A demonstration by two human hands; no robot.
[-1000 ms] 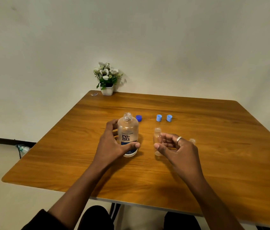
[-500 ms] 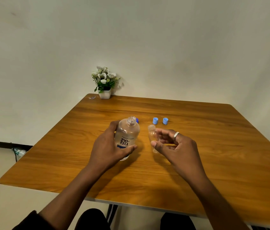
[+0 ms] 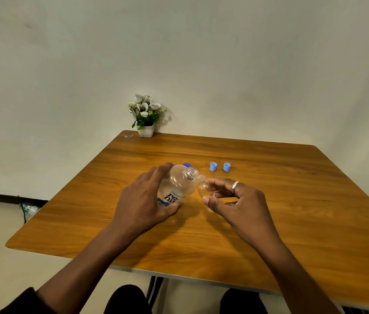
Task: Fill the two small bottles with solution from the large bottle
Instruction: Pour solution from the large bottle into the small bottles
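My left hand [image 3: 143,201] grips the large clear bottle [image 3: 177,185] with the "renu" label, lifted off the table and tilted to the right, its open neck next to the mouth of a small clear bottle [image 3: 202,185]. My right hand [image 3: 235,203], a ring on one finger, pinches that small bottle, tilted left toward the large one. The second small bottle is hidden behind my right hand. A dark blue cap [image 3: 186,165] lies behind the large bottle. Two light blue caps [image 3: 213,166] [image 3: 226,167] stand further right.
The wooden table [image 3: 292,211] stands against a pale wall. A small white pot of flowers [image 3: 145,116] sits at its far left corner, with a tiny clear object [image 3: 129,135] beside it. Cables [image 3: 23,209] lie on the floor to the left.
The large bottle has been lifted off the table and tilted right. The small bottle has been raised and leaned left until the two openings nearly meet.
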